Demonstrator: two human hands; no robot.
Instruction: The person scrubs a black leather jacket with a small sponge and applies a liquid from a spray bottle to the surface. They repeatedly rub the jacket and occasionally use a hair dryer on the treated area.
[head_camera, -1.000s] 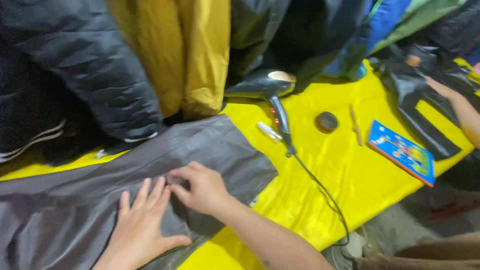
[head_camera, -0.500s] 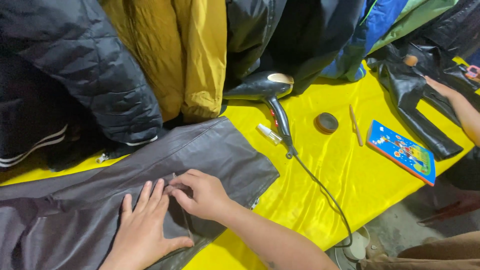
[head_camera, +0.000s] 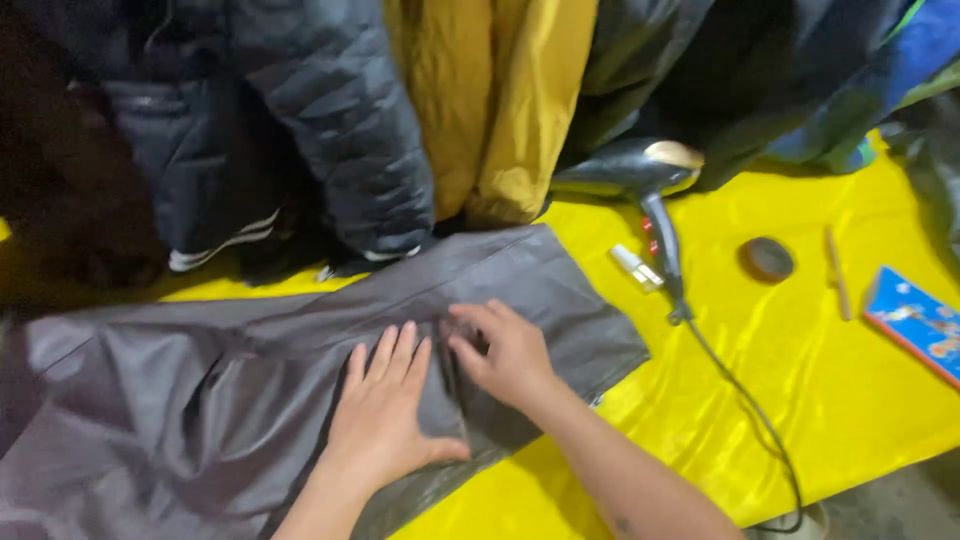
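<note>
A grey fabric garment (head_camera: 200, 400) lies spread across the yellow table cover (head_camera: 760, 390). My left hand (head_camera: 385, 405) rests flat on the fabric, fingers apart and pointing away from me. Just to its right, my right hand (head_camera: 505, 350) presses on the same fabric with fingers curled at a small fold or seam. The two hands nearly touch. Neither hand holds a tool.
A dark hair dryer (head_camera: 640, 175) lies beyond my right hand, its cord (head_camera: 745, 415) trailing toward the table's near edge. A small tube (head_camera: 637, 267), a round tape roll (head_camera: 766, 259), a thin stick (head_camera: 838, 272) and a blue box (head_camera: 920, 320) lie at the right. Dark and mustard jackets (head_camera: 500, 100) hang behind.
The view has shifted left, so the other person's hand at the right edge is out of sight. My hands stay on the grey fabric, almost unmoved.
</note>
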